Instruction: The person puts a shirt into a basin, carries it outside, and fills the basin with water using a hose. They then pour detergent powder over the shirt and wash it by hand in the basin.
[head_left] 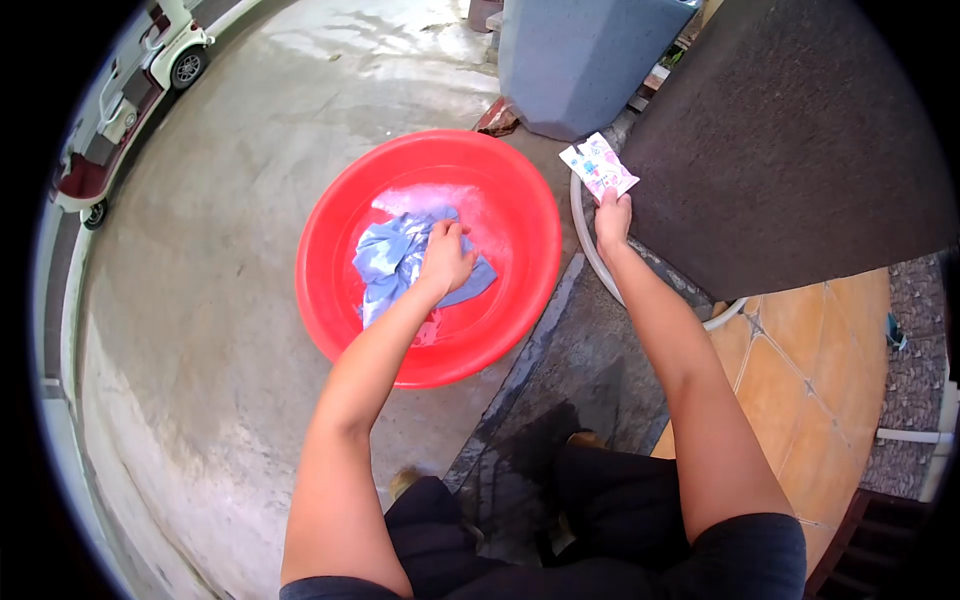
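Observation:
A wide red basin (325, 250) stands on the concrete with some water showing inside. In it lies a crumpled, wet blue cloth (385, 255); its exact kind does not show. My left hand (447, 262) is over the cloth's right part, fingers curled and closed on the fabric. Off to the basin's right, my right hand (613, 215) pinches the lower end of a small white printed packet (600, 166) with pink and blue marks. The packet's top edge looks notched or torn. What it contains is hidden.
A tall grey-blue bin (590, 60) stands behind the basin. A dark brown slab-like surface (790, 140) rises at right, with a pale hose (582, 225) curving along its foot. Orange tiles (800, 370) lie at lower right. A white-and-maroon vehicle (130, 110) is parked at far left.

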